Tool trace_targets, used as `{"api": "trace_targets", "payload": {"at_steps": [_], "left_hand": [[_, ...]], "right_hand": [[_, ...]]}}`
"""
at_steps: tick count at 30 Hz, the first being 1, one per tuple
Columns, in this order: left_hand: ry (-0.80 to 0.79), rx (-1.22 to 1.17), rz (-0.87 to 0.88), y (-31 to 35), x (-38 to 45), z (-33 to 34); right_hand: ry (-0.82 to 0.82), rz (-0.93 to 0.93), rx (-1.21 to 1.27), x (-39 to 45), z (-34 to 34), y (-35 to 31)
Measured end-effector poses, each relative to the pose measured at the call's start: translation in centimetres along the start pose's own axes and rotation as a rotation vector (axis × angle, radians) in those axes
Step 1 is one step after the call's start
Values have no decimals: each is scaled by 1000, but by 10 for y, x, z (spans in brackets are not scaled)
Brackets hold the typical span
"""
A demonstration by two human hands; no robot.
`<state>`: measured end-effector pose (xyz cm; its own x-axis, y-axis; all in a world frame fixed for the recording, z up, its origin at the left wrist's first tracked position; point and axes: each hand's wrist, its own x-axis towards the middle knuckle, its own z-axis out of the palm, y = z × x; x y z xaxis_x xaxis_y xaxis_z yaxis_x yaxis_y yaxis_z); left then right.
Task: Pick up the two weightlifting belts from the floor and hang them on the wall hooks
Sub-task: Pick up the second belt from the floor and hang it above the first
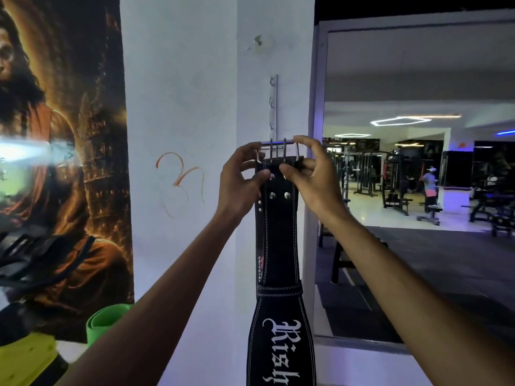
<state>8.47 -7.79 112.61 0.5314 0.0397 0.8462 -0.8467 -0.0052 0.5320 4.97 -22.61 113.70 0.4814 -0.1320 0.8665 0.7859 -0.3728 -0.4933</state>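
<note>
A black weightlifting belt [278, 246] with white stitching and white gothic lettering hangs straight down in front of a white pillar. Its metal double-prong buckle [277, 151] is at the top. My left hand [239, 179] pinches the belt's left top edge beside the buckle. My right hand [312, 171] grips the right top edge, with the index finger curled over the buckle frame. A vertical metal hook rail [274, 104] is fixed to the pillar just above the buckle. No second belt is in sight.
A large dark poster [69, 135] covers the wall at left. Green and yellow gear [103, 324] sits at lower left. A big mirror [418, 168] at right reflects gym machines and people. The pillar's corner edge runs beside the belt.
</note>
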Motion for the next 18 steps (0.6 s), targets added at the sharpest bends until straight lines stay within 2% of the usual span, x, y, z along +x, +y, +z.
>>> {"api": "trace_targets", "payload": {"at_steps": [4, 9, 18], "left_hand": [[-8, -7, 61, -39, 58, 6], [-14, 7, 95, -92, 132, 16], [-9, 9, 120, -157, 239, 55]], "right_hand": [[40, -97, -148, 55, 18, 38], [131, -120, -247, 124, 44, 91], [220, -157, -290, 228, 55, 164]]}}
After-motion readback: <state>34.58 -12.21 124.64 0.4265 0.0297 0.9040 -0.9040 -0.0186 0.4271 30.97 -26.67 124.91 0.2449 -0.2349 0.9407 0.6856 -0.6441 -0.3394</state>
